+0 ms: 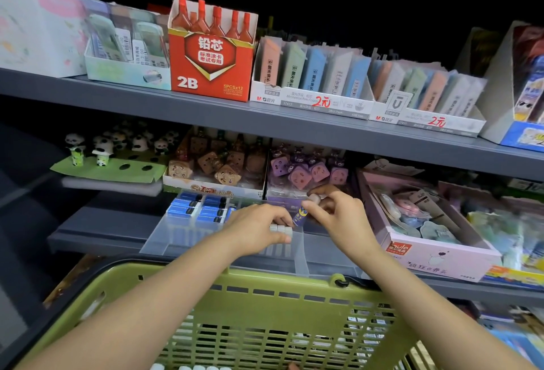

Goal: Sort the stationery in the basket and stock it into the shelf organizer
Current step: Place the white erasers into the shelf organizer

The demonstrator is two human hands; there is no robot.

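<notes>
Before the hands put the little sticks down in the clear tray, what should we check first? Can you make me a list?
1. Left hand has hold of the white-capped sticks: ok, fingers curl round them.
2. Right hand has its blue stick: ok, pinched at the fingertips.
3. Both hands are over the clear organizer: ok.
4. Free room in the compartment under the hands: cannot tell, the hands hide it.
5. Blue boxes stay in their own section at the left: ok.
6. Green basket is close below for more: ok.
</notes>
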